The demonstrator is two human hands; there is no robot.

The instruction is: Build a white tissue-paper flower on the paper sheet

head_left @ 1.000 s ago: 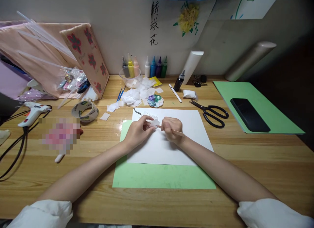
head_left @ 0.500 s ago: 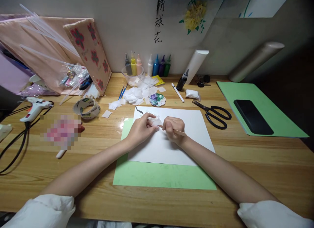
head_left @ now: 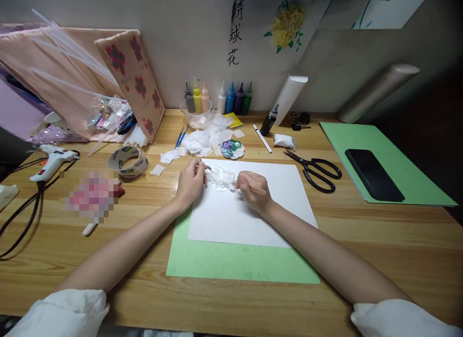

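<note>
A white tissue-paper flower [head_left: 221, 178] with ruffled petals lies on the upper part of a white sheet of paper [head_left: 249, 221]. My right hand [head_left: 253, 188] is closed round a thin wooden stick [head_left: 258, 191], and its knuckles are beside the flower's right edge. The stick's tip is hidden by the hand and petals. To the flower's left, my left hand [head_left: 191, 182] has its fingers curled together by the sheet's upper left corner. Whatever they pinch, if anything, is hidden.
Green paper [head_left: 242, 264] lies under the sheet. Cut tissue squares [head_left: 197, 142] and a paint palette [head_left: 232, 149] are behind it. Black scissors [head_left: 318, 174] lie right, with a phone [head_left: 374, 175] farther over. Left are a tape roll [head_left: 139, 169] and a glue gun [head_left: 52, 161].
My left hand has moved left, off the flower to the sheet's corner, uncovering the white petals. My right hand has shifted slightly left, still holding the stick.
</note>
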